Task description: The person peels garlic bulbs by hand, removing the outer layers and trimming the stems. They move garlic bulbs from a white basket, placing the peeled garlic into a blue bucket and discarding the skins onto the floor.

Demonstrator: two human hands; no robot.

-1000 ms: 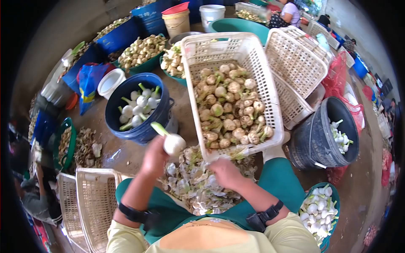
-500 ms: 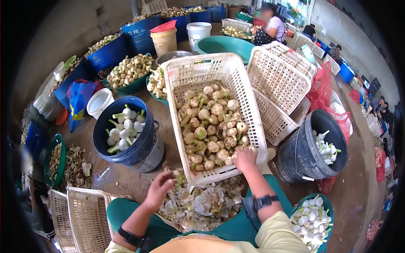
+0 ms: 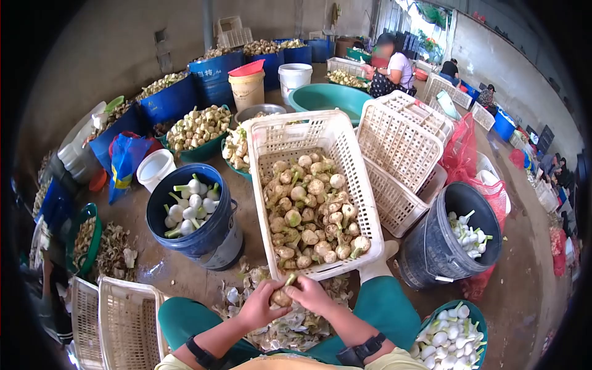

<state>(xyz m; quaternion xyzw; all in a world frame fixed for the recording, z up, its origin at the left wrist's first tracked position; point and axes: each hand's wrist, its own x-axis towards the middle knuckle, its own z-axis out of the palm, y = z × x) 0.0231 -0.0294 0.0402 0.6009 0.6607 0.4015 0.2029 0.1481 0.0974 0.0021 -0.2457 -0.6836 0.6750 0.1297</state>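
Before my lap, my left hand is closed around an unpeeled garlic bulb with brownish skin and a short green stem. From the other side my right hand grips the same bulb near its stem. Just beyond both hands stands a white plastic crate, tilted toward me and partly filled with dirty, unpeeled garlic bulbs. Under my hands a heap of papery garlic skins lies between my legs.
Peeled white garlic lies in a blue bucket at left, a dark bucket at right and a green basin at lower right. Stacked crates stand beyond, near a red mesh bag. A person sits at the back.
My right hand has come out of the crate with a garlic bulb and met my left hand, which moved right and closed on it. The view has tipped upward slightly.
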